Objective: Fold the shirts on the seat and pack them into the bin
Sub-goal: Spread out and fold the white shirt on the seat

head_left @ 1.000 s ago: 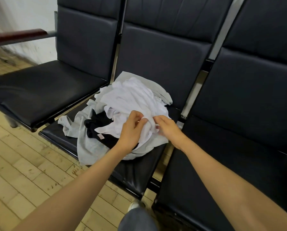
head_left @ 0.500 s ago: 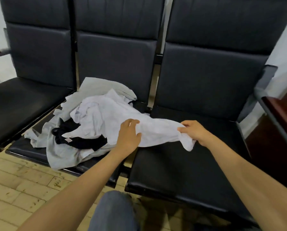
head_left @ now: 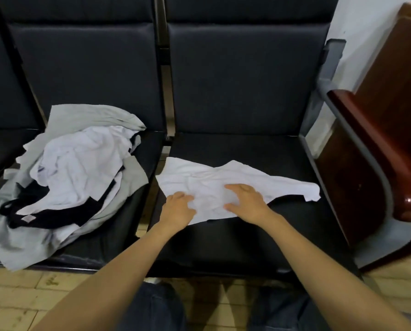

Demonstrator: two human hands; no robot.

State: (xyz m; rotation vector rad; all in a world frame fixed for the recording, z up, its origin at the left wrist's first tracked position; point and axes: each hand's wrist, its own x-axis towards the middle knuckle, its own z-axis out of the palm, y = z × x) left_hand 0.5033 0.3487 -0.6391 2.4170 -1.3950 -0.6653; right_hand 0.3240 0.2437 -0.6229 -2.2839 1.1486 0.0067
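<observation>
A white shirt (head_left: pixel 214 180) lies spread and crumpled on the right black seat (head_left: pixel 259 235). My left hand (head_left: pixel 178 209) rests on its near left part with the fingers curled into the cloth. My right hand (head_left: pixel 245 201) lies flat on its middle, fingers spread. On the middle seat (head_left: pixel 128 211) sits a pile of shirts (head_left: pixel 75 177): grey at the bottom, white on top, a black one between them. No bin is in view.
A dark wooden armrest (head_left: pixel 376 149) and a grey metal frame (head_left: pixel 328 68) bound the right seat on its right. Black backrests stand behind. A tiled floor (head_left: pixel 20 302) lies below, and my knees in dark trousers (head_left: pixel 156 309) show at the bottom.
I drew the white shirt off the pile, carried it to the right seat and laid it down. Both hands moved from pinching its edges to resting on top of it.
</observation>
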